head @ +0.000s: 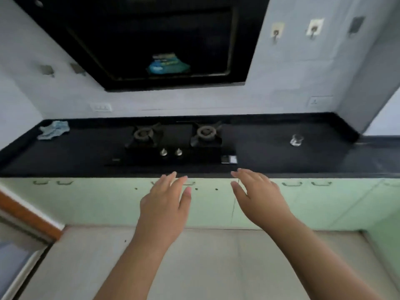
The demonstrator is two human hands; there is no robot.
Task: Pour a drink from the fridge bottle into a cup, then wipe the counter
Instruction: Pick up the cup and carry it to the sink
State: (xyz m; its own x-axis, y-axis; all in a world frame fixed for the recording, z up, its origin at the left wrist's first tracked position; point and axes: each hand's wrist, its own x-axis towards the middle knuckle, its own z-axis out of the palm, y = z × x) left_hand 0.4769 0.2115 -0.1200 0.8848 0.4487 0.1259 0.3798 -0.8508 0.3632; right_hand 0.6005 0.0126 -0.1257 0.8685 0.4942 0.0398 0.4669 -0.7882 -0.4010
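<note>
Pale tiled walls [194,100] carry hooks [276,31] and a black hood [151,40]. Mint-green cabinets [313,202] stand on a beige floor [205,267].

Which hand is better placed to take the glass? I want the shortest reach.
Probably the right hand. The glass stands on the counter to the right of the stove, on that hand's side. The left hand would have to cross over. Both hands are open and hold nothing.
</note>
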